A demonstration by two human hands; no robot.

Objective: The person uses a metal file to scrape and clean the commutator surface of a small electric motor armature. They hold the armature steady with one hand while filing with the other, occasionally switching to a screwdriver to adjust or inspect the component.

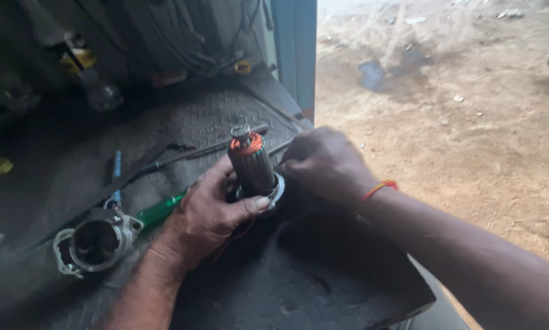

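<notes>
Daylight from right; left dim, shadowed; slight blur.

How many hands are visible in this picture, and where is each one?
2. The left hand grips the lower part of the upright motor armature on the dark rubber mat. The right hand is closed beside the armature's base, on its right. No other hands show.

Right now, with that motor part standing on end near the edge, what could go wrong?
The armature stands upright, steadied only by the left hand; if the grip slips it may topple. The right hand works close against its base, so fingers could get pinched. The mat ends beside open dirt ground, where small parts could roll off.
</notes>
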